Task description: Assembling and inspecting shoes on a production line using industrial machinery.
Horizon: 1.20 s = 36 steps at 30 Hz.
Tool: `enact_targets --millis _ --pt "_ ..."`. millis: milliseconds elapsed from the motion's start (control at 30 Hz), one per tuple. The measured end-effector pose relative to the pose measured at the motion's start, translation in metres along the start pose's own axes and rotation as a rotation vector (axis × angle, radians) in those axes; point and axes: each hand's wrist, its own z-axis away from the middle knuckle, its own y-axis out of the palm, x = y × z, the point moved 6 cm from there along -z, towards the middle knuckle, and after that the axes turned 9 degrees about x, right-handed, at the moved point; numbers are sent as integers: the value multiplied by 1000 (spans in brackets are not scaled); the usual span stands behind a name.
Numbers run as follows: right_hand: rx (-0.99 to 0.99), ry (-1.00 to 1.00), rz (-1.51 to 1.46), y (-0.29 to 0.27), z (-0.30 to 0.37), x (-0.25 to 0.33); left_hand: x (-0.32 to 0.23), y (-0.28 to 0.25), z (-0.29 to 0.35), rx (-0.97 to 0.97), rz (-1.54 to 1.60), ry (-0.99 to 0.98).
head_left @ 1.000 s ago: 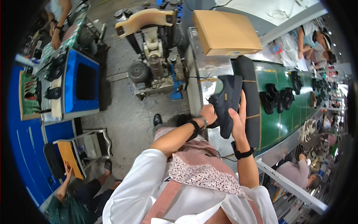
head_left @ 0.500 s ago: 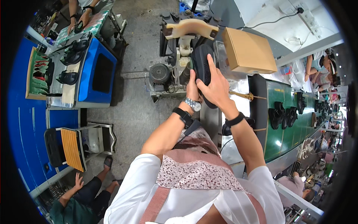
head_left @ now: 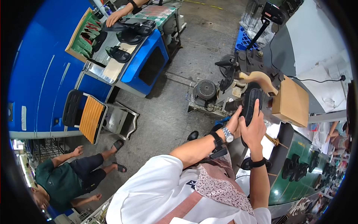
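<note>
A black shoe (head_left: 250, 105) is held between my two hands at the front of a machine with a curved beige guard (head_left: 261, 80). My right hand (head_left: 254, 128) lies over its near right part, with the index finger stretched along the sole. On the shoe's left side, my left hand (head_left: 235, 122) grips it from below, its fingers partly hidden. The far end of the shoe reaches close under the guard; whether they touch, I cannot tell. Another black shoe (head_left: 246, 163) rests beside my right wrist.
A cardboard box (head_left: 292, 100) stands right of the machine, its motor (head_left: 206, 89) left. Black shoes (head_left: 296, 168) line a green conveyor (head_left: 276, 192). At left are a blue machine (head_left: 143, 65), a slatted chair (head_left: 93, 119), a person in dark green (head_left: 61, 181), and another person's hand (head_left: 120, 15) reaching toward shoes.
My view has swung left, so the machine and my hands appear further right. Both hands keep hold of the shoe. The other worker's hand now reaches over the blue machine's shoes.
</note>
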Motion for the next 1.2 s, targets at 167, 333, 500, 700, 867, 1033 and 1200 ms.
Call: enact_targets --millis 167,333,500,700,867,1033,1200 --pt "-25 -27 7 1 -2 -2 2 -11 -22 -45 -43 144" --pt "-64 -44 -48 2 1 -2 11 -30 -29 -32 -43 150" --pt "-143 -74 -67 3 16 7 17 -32 -27 43 22 171" --pt "-169 24 -113 11 27 2 15 -29 -15 -57 -15 222" --pt "-264 -104 -430 17 63 -2 -18 40 55 -220 -346 122" --pt "29 690 -1747 72 32 -41 -55 -17 77 -393 -593 37" --pt "100 167 -1942 72 -11 -29 -77 -77 145 -331 -649 -402"
